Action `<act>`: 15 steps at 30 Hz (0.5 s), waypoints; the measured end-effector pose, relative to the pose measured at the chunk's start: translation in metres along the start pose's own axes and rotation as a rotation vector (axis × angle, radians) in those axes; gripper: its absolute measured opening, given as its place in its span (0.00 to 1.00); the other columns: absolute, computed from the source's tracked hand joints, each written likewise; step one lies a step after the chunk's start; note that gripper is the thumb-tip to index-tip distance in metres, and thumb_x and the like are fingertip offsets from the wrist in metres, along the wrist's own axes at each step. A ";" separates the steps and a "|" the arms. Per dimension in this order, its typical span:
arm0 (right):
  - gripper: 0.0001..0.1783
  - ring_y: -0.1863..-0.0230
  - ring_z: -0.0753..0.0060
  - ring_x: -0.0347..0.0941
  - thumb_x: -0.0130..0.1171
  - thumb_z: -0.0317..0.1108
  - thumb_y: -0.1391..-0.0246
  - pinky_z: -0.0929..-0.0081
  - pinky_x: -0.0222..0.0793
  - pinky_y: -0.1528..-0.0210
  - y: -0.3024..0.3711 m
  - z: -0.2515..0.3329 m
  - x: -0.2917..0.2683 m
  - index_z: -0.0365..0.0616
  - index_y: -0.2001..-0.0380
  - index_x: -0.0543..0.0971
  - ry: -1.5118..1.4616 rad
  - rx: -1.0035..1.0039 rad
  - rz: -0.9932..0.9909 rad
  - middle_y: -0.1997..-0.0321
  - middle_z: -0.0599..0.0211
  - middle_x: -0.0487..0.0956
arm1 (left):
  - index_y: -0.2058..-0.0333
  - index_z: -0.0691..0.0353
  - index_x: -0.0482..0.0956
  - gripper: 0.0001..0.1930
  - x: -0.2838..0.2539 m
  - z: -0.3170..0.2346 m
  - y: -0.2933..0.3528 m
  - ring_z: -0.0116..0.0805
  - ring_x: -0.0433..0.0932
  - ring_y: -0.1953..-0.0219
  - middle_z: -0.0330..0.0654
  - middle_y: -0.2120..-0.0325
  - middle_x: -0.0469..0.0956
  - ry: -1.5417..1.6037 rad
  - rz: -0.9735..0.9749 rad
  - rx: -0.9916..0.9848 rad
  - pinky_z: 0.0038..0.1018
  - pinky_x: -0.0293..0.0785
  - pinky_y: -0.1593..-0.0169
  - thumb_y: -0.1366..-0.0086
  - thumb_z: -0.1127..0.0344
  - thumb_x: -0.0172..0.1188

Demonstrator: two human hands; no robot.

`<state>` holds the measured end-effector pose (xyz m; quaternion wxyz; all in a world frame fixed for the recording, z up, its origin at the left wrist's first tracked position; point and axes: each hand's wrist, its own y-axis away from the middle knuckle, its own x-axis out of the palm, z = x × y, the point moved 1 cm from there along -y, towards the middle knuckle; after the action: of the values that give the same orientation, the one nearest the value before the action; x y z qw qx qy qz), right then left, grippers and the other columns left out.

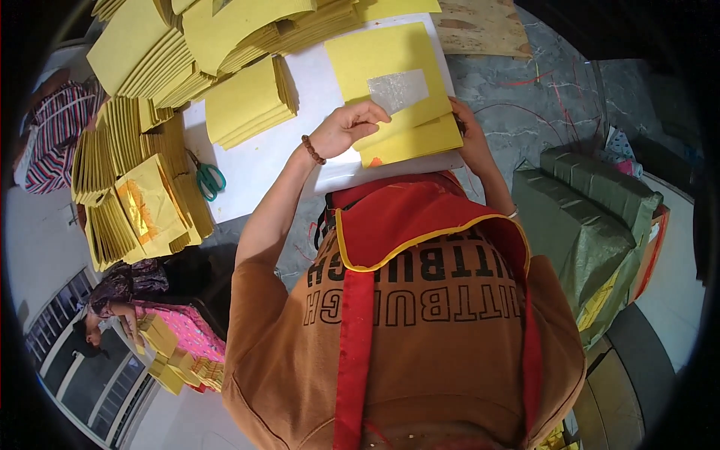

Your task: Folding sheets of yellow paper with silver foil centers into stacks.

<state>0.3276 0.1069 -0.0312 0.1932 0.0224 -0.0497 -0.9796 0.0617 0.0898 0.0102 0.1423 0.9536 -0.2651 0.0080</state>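
A sheet of yellow paper (349, 64) with a silvery rectangular patch (397, 91) lies on the white tabletop in front of me. Another yellow sheet (427, 142) shows at its near edge, with a small orange-red mark at the corner. Over the left side of these sheets hovers my left hand (345, 129), a beaded bracelet at its wrist. Its fingers are loosely bent, index and thumb slightly apart, with nothing visible between them. My right hand (472, 135) grips the right edge of the yellow sheets; some of its fingers are hidden.
Folded yellow paper stacks (251, 101) stand left and far, several more piled behind. Green-handled scissors (210, 180) rest at the table's left edge. Green wrapped bundles (585, 217) are on my right, near red strings (559, 105). Other people (60, 135) are at the left.
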 end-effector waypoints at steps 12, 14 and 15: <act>0.29 0.40 0.66 0.56 0.60 0.26 0.56 0.75 0.54 0.41 0.000 0.003 -0.001 0.48 0.48 0.68 -0.039 0.029 0.028 0.40 0.63 0.58 | 0.53 0.58 0.72 0.23 0.028 -0.026 0.016 0.42 0.68 0.58 0.44 0.62 0.70 -0.847 0.106 0.325 0.33 0.66 0.55 0.51 0.67 0.64; 0.29 0.41 0.67 0.57 0.60 0.25 0.57 0.76 0.54 0.41 0.000 0.002 -0.001 0.48 0.48 0.69 -0.078 0.031 0.021 0.40 0.63 0.58 | 0.49 0.55 0.67 0.33 0.032 -0.026 0.020 0.42 0.66 0.55 0.43 0.58 0.68 -1.052 0.083 0.340 0.34 0.62 0.52 0.57 0.66 0.68; 0.29 0.41 0.67 0.57 0.60 0.25 0.57 0.76 0.54 0.41 0.000 0.003 -0.001 0.48 0.48 0.69 -0.078 0.031 0.020 0.40 0.63 0.58 | 0.49 0.55 0.67 0.33 0.034 -0.025 0.022 0.42 0.66 0.55 0.43 0.58 0.68 -1.053 0.084 0.340 0.34 0.62 0.52 0.57 0.66 0.68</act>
<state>0.3283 0.1078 -0.0285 0.2006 -0.0135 -0.0725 -0.9769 0.0812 0.0619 0.0432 -0.1657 0.8271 -0.3331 -0.4214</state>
